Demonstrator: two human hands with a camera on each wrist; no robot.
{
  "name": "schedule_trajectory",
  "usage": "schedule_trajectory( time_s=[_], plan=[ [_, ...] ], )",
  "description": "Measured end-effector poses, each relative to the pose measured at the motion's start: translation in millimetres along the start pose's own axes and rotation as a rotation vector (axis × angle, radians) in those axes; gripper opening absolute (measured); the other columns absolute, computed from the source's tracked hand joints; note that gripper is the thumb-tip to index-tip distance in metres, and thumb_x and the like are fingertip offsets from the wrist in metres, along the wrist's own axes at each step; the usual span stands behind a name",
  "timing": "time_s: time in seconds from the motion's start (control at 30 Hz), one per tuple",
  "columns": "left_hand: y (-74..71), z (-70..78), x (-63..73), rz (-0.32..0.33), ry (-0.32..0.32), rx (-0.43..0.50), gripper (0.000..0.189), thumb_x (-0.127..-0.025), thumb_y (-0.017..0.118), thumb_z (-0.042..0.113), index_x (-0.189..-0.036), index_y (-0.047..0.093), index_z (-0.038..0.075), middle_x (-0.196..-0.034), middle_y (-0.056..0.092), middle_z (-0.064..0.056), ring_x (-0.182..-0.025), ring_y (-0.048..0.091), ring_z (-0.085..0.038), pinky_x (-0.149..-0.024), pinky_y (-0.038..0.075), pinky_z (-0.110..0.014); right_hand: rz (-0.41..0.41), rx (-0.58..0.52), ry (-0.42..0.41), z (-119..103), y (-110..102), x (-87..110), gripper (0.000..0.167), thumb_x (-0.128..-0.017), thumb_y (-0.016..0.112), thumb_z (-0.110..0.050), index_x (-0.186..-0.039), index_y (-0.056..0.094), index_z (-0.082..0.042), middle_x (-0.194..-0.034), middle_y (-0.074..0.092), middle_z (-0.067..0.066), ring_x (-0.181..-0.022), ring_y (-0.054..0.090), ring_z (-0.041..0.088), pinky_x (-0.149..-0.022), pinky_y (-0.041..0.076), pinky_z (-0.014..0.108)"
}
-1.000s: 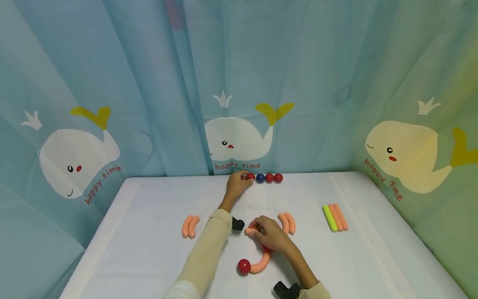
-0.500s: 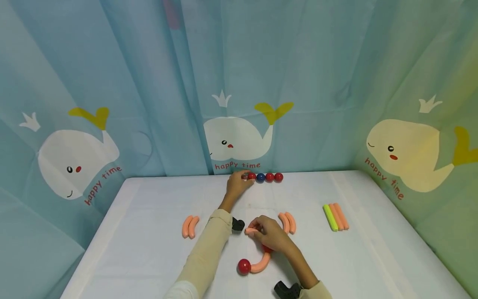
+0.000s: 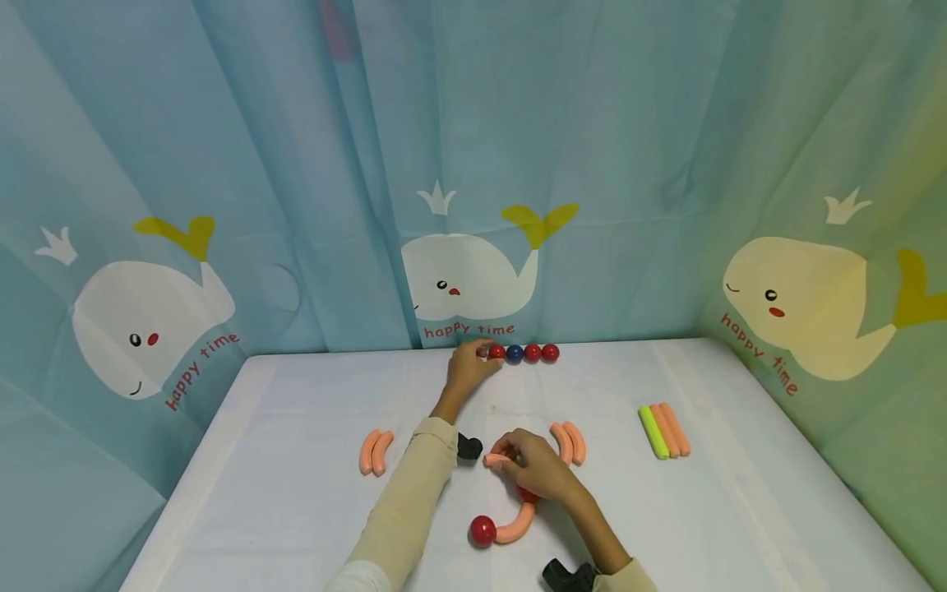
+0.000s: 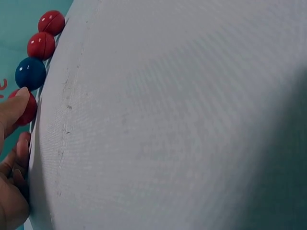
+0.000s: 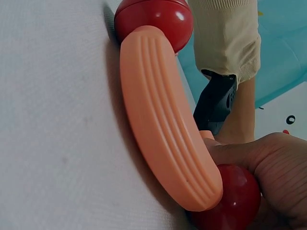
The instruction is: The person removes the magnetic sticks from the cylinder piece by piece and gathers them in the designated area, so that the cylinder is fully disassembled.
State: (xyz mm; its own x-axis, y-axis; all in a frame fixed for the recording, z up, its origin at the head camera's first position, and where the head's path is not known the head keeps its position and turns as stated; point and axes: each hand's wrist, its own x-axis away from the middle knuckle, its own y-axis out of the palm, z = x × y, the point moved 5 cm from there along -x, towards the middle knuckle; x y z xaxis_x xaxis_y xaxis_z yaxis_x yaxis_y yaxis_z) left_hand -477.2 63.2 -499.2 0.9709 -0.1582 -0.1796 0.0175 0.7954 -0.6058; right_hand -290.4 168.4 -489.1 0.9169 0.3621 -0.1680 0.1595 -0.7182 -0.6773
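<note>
At the table's far edge my left hand (image 3: 468, 367) pinches a red ball (image 3: 496, 352) at the left end of a row. Beside it in the row come a blue ball (image 4: 30, 73) and two more red balls (image 4: 41, 46). Nearer me, my right hand (image 3: 536, 464) holds a curved orange stick (image 3: 496, 460), most of it hidden by the fingers. Under that hand a red ball (image 5: 235, 196) touches a grooved, curved orange stick (image 5: 163, 115). The stick's other end meets another red ball (image 3: 482, 531). The hand covers part of this chain.
Two curved orange sticks (image 3: 376, 452) lie left of my left forearm, and another pair (image 3: 568, 442) lies just right of my right hand. Farther right are a green straight stick (image 3: 654, 432) and two orange straight sticks (image 3: 670, 429). A printed curtain (image 3: 629, 271) stands behind the table.
</note>
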Motion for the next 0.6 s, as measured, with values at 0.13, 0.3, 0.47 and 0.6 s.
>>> schedule_trajectory(
  time_s=[0.13,0.3,0.47,0.6],
  plan=[
    [-0.2,-0.4,-0.2,0.003,0.005,0.005,0.046,-0.083,0.078,0.025,-0.126,0.066,0.012,-0.099,0.068,-0.009,-0.088,0.06,-0.02,-0.078,0.049,-0.036,0.008,0.001,-0.002,0.3,0.4,0.8,0.012,-0.09,0.07,-0.015,-0.098,0.068,-0.006,-0.091,0.065,0.002,-0.081,0.056,0.006,-0.072,0.048,0.024],
    [-0.8,-0.5,-0.2,-0.004,0.011,0.005,0.047,-0.083,0.078,0.024,-0.127,0.065,0.011,-0.099,0.067,-0.009,-0.088,0.059,-0.02,-0.077,0.048,-0.035,0.004,-0.004,0.013,1.0,1.4,0.4,0.012,-0.089,0.07,-0.014,-0.099,0.068,-0.006,-0.091,0.065,0.001,-0.082,0.055,0.005,-0.073,0.048,0.023],
    [-2.4,-0.7,1.3,-0.019,0.012,0.042,0.049,-0.083,0.078,0.023,-0.127,0.064,0.009,-0.1,0.066,-0.011,-0.089,0.059,-0.021,-0.079,0.048,-0.036,0.001,-0.007,0.011,1.1,1.8,-0.1,0.013,-0.09,0.07,-0.015,-0.099,0.068,-0.007,-0.091,0.066,0.002,-0.081,0.055,0.004,-0.072,0.048,0.023],
    [-3.1,-4.8,1.3,-0.037,0.011,0.095,0.053,-0.083,0.078,0.023,-0.13,0.062,0.006,-0.103,0.065,-0.012,-0.092,0.058,-0.021,-0.081,0.05,-0.035,0.003,-0.01,0.004,1.4,1.2,-0.5,0.013,-0.089,0.071,-0.015,-0.098,0.068,-0.007,-0.09,0.066,0.001,-0.08,0.055,0.004,-0.071,0.048,0.023]
  ],
)
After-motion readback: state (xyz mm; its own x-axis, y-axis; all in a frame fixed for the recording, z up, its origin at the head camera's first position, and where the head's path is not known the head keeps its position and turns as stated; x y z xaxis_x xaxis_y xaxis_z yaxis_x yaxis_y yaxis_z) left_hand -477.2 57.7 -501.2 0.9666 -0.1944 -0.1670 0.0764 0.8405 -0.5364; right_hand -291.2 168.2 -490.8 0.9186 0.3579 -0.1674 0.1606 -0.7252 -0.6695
